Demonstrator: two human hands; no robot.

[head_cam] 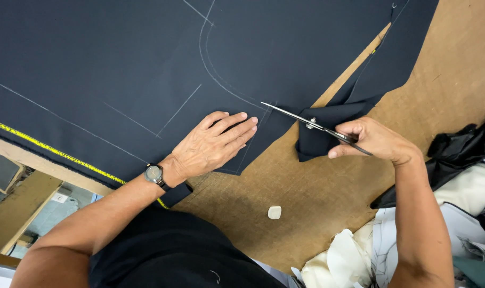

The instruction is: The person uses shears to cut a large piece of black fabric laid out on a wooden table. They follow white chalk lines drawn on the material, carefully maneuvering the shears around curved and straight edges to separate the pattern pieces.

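- Two hands work the navy fabric (120, 64): your left hand (213, 145) lies flat, fingers together, pinning it.
- Your right hand (373, 140) is clamped on the scissors (306, 122), blades seemingly at the chalk line (221, 80).
- If the pinning slackens, the cloth could shift and the cut wander off that line.

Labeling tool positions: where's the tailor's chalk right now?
In the head view, the small white tailor's chalk lies alone on the brown table, below the gap between the left hand and right hand.

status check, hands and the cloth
Left hand flat on dark cloth. Right hand on scissors, blades at chalk line. Cut flap by blades.
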